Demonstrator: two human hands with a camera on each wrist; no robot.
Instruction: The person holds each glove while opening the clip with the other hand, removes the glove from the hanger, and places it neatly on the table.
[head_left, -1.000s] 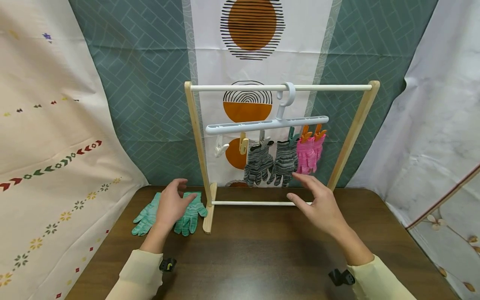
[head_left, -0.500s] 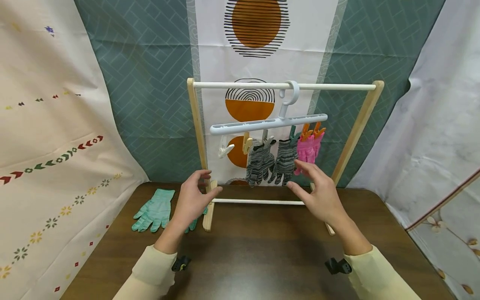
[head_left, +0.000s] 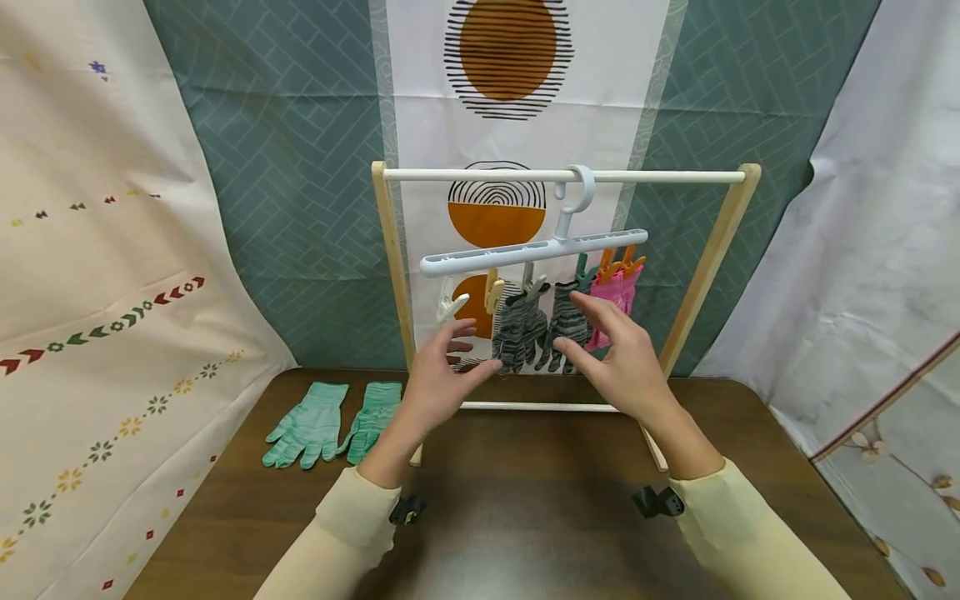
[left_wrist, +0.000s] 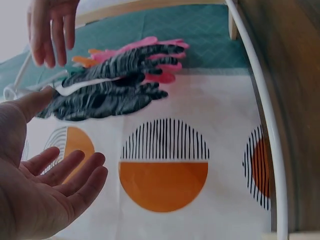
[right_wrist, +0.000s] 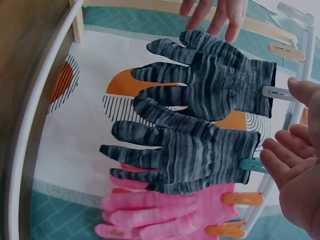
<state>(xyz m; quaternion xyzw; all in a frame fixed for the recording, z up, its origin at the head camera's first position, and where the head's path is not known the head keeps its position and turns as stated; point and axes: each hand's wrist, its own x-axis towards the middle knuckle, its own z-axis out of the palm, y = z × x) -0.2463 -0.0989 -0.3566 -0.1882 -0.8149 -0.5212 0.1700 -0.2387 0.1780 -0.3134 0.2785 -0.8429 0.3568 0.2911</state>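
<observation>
Gloves [head_left: 517, 329] in gray stripes, hanging mid-frame: probably handling soft and light, best pinching at cuffs [right_wrist: 254, 77]. Left hand [head_left: 437, 382], right hand [head_left: 618, 360]: hovering, grasping nothing.

Striped grey-black gloves [right_wrist: 210, 92], pink gloves [right_wrist: 170, 207]

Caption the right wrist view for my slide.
Two striped gloves hang from clips, with pink gloves on orange clips beside them.
</observation>
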